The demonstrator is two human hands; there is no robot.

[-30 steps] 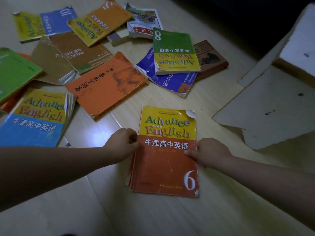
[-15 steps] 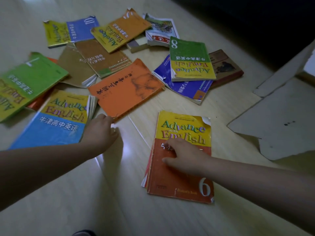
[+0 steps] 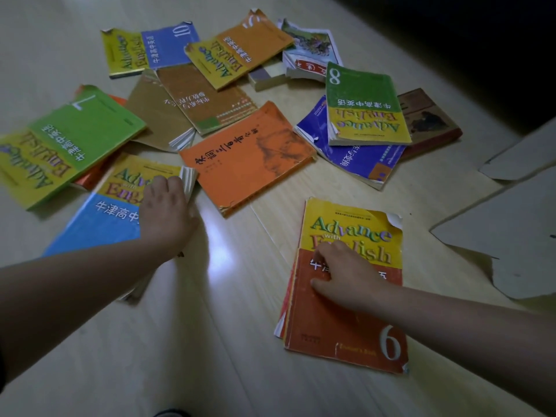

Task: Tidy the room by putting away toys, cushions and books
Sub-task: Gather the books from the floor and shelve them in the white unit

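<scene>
Currently, the left hand (image 3: pixel 168 206) reaches forward from the lower left, forearm low over the floor (image 3: pixel 210 341), palm down on the blue book (image 3: pixel 99 224). Its fingers curl over that book's right page edge near the top corner and grip it; the thumb is hidden. The right hand (image 3: pixel 346 275) enters from the lower right and rests palm down on the middle of book 6 (image 3: pixel 346 335), fingers loosely spread and pressing the cover, clasping nothing. Book 6 lies flat on the floor at the near right, well apart from the blue book, with bare floor between them. It is a glossy paperback, yellow above and red below, with a torn, curled top right corner and loose pages fanned along its left side. The blue book is a paperback too, yellow over blue, its page block splayed at the gripped edge. An orange book (image 3: pixel 249 158), matt and scuffed, lies just beside the left fingers. Further paperbacks overlap toward the far side, among them book 7 (image 3: pixel 75 136) and book 8 (image 3: pixel 364 106), both green and yellow. The floor is pale, smooth planking with a sheen. Grey cardboard (image 3: pixel 511 230), ragged-edged, lies flat at the right.
</scene>
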